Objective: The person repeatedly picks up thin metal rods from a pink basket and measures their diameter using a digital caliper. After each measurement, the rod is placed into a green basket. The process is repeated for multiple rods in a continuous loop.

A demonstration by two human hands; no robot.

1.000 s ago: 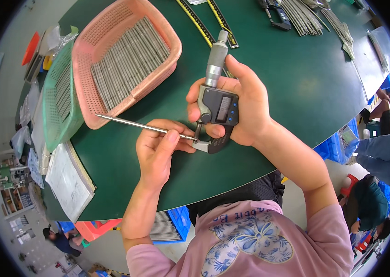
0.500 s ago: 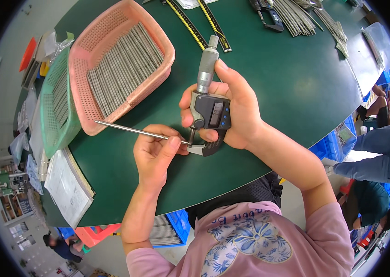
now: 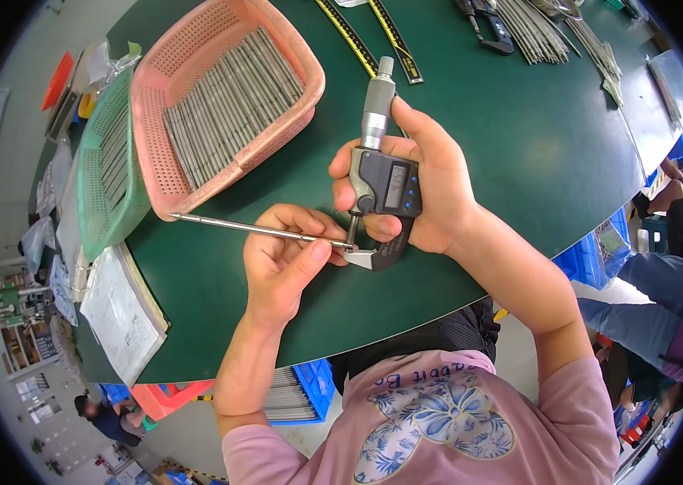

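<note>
My left hand (image 3: 289,263) pinches a thin metal rod (image 3: 248,229) between thumb and fingers. The rod's stepped far end points left, close to the pink basket's lower corner. Its other end sits at the jaws of a digital micrometer (image 3: 379,174), between spindle and anvil; whether both faces touch it I cannot tell. Wrapped round the micrometer's frame is my right hand (image 3: 434,178), with the thumb up beside the thimble. A small display on the tool faces me.
A pink basket (image 3: 151,133) full of similar rods stands at the left, beside a green basket (image 3: 91,194). An open binder (image 3: 119,315) lies at the table's left edge. Farther off are a yellow-black ruler (image 3: 396,40), loose rods (image 3: 531,32) and another micrometer (image 3: 493,28).
The whole scene has shifted slightly in view. Both hands keep their holds on rod and micrometer, and the display reading looks different.
</note>
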